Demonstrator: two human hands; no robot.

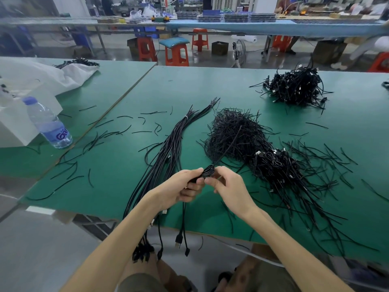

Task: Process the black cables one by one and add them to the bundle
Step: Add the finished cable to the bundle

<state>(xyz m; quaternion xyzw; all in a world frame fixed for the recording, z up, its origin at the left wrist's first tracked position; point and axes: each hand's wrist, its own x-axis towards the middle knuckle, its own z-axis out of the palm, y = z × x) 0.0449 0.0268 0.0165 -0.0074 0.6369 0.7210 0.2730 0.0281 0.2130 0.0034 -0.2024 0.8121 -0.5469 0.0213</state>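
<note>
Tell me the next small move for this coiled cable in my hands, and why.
Probably pull the tie off with the right hand: the left hand grips the coiled cable, the tie sticks up from it, and cables in the bundle lie straight.

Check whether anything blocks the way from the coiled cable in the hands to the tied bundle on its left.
Nothing visible does: the left hand and right hand hold the coiled cable just right of the bundle.
</note>
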